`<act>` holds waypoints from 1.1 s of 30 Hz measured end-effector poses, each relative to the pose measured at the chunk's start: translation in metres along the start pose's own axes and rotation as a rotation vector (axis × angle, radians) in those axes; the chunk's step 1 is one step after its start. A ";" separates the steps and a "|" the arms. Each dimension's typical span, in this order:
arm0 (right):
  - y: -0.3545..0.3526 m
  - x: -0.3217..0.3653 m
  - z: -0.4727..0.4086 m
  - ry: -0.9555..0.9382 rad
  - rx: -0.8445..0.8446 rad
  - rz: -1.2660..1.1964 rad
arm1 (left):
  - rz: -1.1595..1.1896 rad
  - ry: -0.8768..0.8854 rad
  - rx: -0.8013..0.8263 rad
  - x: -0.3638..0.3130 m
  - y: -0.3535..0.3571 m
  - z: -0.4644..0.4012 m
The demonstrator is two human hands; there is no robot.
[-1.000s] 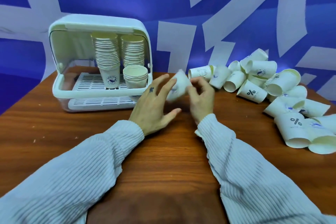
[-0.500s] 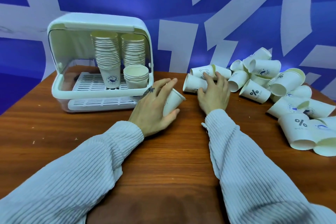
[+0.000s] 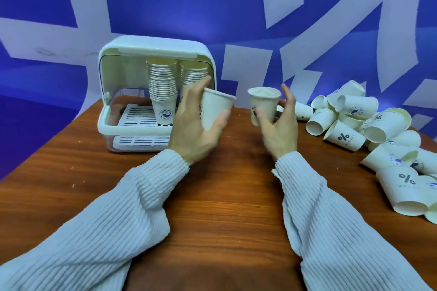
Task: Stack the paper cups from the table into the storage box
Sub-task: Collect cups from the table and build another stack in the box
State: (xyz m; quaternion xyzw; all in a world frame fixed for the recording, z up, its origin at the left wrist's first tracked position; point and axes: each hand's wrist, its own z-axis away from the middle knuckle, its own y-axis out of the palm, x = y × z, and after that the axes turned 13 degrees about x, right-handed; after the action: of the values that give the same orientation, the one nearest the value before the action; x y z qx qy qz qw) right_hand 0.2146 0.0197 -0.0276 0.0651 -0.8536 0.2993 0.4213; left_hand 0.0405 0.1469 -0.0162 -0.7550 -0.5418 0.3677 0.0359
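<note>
- Storage box (image 3: 113, 123): stands on the counter (image 3: 212, 196), to the left of and beyond the left hand, lid raised and front open. Two tall nested stacks of cups (image 3: 163, 85) stand upright on its slatted tray, the right-hand one partly hidden behind the left hand.
- Left hand (image 3: 196, 125): raised off the counter, thumb and fingers curled round a single paper cup (image 3: 216, 111). That cup is mouth-up, its long axis tipped slightly with the rim leaning toward the right hand.
- Right hand (image 3: 279, 130): raised to about the same height, gripping a second cup (image 3: 263, 104) — near upright, mouth up, thumb across its front, fingers behind.
- The two held cups sit just beside each other, apart, with a clear gap between the rims.
- Deciding relation: both cups have their long axes close to vertical and mouths up, so in my judgement one must be lifted above the other and lowered in to nest. The left hand is the nearer to the box, and its cup lies directly in front of the stacks.
- Loose pile of cups (image 3: 369, 125): lies on its sides on the counter to the right of the right hand, well apart from the box — much of the task remains.
</note>
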 end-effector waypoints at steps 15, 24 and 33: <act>0.064 0.083 -0.037 -0.474 0.402 0.728 | 0.096 -0.211 -0.418 0.040 -0.053 -0.027; 0.060 0.085 -0.038 -0.490 0.593 0.832 | 0.077 -0.261 -0.392 0.045 -0.051 -0.024; 0.089 0.055 -0.016 -0.187 0.659 0.344 | 0.159 -0.265 -0.360 0.039 -0.054 -0.028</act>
State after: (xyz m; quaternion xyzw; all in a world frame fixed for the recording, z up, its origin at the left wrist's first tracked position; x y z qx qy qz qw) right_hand 0.1577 0.1090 -0.0189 0.0800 -0.7447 0.6169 0.2418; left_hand 0.0204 0.2120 0.0085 -0.7345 -0.5374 0.3629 -0.1999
